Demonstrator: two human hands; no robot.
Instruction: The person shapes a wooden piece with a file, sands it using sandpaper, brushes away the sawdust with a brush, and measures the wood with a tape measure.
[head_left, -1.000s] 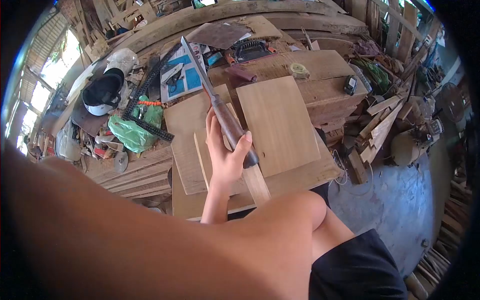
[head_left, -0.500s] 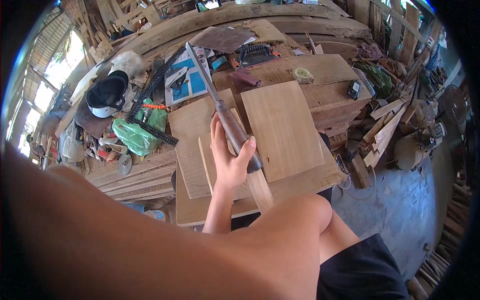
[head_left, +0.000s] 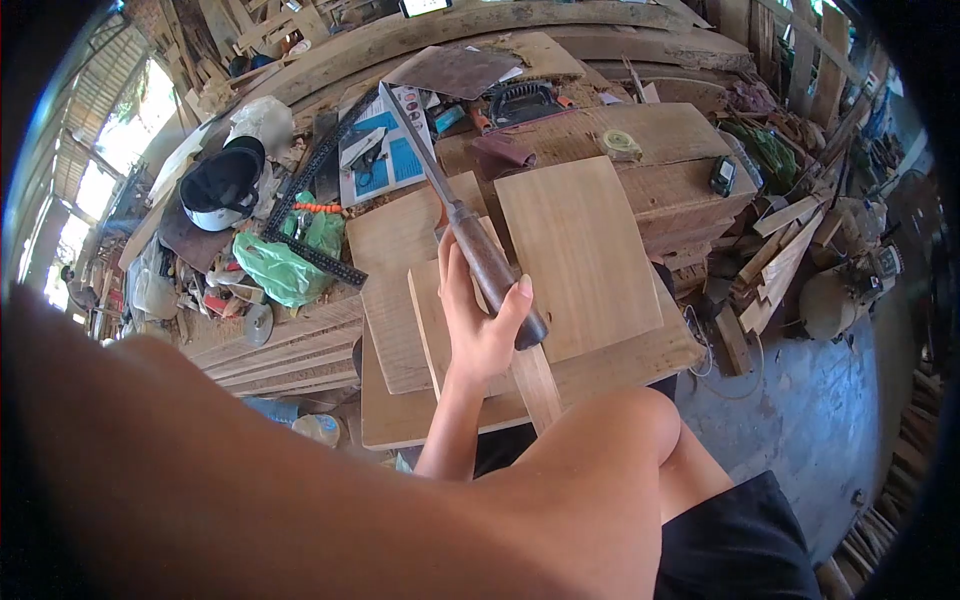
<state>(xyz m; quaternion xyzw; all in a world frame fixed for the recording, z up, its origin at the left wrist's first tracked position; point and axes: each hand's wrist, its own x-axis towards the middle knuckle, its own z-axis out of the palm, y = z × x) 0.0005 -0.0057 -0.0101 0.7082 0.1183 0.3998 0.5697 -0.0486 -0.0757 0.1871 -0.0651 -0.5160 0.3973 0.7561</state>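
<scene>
My left hand (head_left: 482, 318) is closed around the dark wooden handle of a long chisel (head_left: 485, 265). Its thumb lies over the lower handle, and its fingers go behind from the left side. The narrow metal blade slants up and left, over the printed sheets (head_left: 385, 160). Beneath the hand, a narrow wood strip (head_left: 535, 385) runs toward my knee. A smooth flat board (head_left: 580, 260) lies to the right of the handle, and a rougher board (head_left: 400, 310) lies to the left. My right hand is out of view.
A black angle square (head_left: 300, 190), green plastic bag (head_left: 290, 260) and cap (head_left: 222, 180) lie on the left. A roll of tape (head_left: 620, 145), a tape measure (head_left: 723, 176) and a clamp-like tool (head_left: 522, 105) sit on the thick timber. Offcuts (head_left: 785, 265) are piled at right.
The whole view has shifted slightly, so the bench and boards appear a little further right. My left hand keeps its hold on the chisel, in much the same place over the boards.
</scene>
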